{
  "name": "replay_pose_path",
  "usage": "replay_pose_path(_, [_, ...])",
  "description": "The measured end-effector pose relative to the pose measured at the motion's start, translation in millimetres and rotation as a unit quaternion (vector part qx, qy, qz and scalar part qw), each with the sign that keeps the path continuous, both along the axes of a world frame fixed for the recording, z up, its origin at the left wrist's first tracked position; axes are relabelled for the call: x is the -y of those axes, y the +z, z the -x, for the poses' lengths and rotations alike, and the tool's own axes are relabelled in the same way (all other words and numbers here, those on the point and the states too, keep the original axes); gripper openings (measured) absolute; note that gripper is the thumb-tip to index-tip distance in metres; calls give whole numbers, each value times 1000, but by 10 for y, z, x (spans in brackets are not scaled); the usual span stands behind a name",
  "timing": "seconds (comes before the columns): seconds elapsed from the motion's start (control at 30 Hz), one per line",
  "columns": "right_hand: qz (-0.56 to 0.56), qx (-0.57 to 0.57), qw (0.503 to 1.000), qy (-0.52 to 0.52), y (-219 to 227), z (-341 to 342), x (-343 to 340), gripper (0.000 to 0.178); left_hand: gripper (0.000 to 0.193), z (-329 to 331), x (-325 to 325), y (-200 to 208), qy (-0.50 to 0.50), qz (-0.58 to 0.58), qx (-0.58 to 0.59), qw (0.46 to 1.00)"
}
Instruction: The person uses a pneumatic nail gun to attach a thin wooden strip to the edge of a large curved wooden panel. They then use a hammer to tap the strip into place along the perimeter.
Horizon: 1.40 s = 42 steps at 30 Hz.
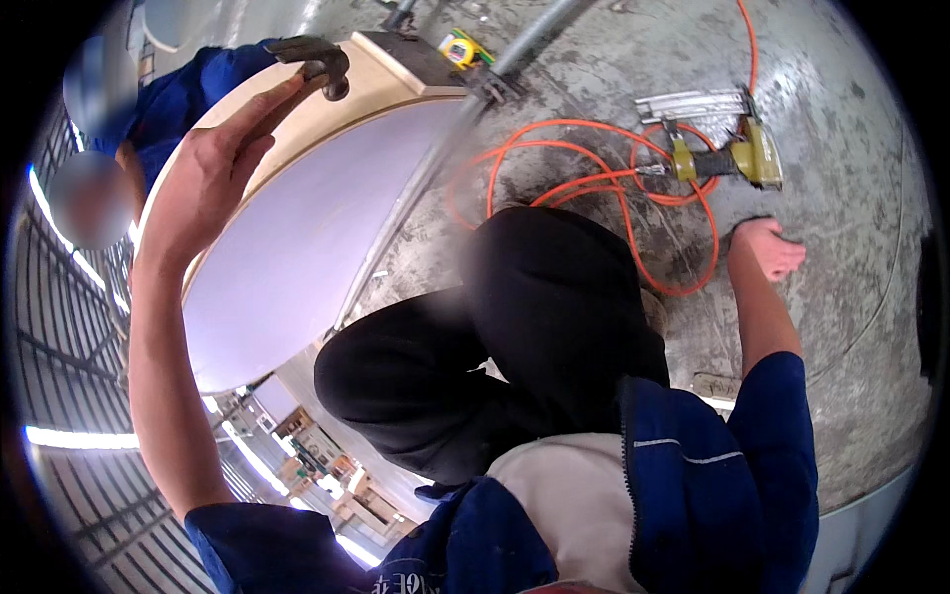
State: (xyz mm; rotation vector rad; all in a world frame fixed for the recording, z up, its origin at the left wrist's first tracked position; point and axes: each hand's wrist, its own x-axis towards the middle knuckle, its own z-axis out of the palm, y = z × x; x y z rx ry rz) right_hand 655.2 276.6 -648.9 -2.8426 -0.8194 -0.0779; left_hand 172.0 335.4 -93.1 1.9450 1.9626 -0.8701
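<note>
My left hand point(206, 176) is raised beside a large curved panel point(297, 233) with a pale lilac face and a light wooden rim. It is closed on a hammer point(322, 64), its fingers lying along the mostly hidden handle. The dark metal head with its claw shows past my fingertips, over the rim. On the right, my right hand point(767, 249) rests on the concrete floor with curled fingers. Whatever it may hold is hidden. Just beyond lies a green-yellow nail gun point(747, 158) with a silver magazine, joined to an orange air hose point(618, 213).
A yellow tape measure point(460, 49) is by the panel's far corner, near a grey metal pipe point(539, 38). The hose loops across the concrete floor point(861, 297) before my bent knees point(554, 267). At the far left, another person in blue point(203, 94) is behind the panel.
</note>
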Motion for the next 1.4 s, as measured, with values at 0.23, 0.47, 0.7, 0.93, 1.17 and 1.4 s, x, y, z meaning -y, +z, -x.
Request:
replay_pose_path(0.23, [-75,-58,993,75,122,-81,-15,63,54,174,962,685,166,-250,-29,953])
replay_pose_path(0.47, [-126,-92,974,167,-427,-214,63,63,55,217,2093,1292,315,-321,-117,885])
replay_pose_path(0.7, [-116,-49,982,142,-558,-323,-60,64,56,59,1700,1079,120,-240,-114,957])
replay_pose_path(0.93, [-14,2,998,65,30,-42,42,64,57,-111,311,-109,7,-63,103,993])
replay_pose_path(1.17, [82,10,997,-13,-131,-135,104,64,45,-174,-478,-814,-69,33,-4,997])
replay_pose_path(1.4, [112,9,992,-50,-88,-147,116,65,44,-206,-678,-1053,2,86,-41,995])
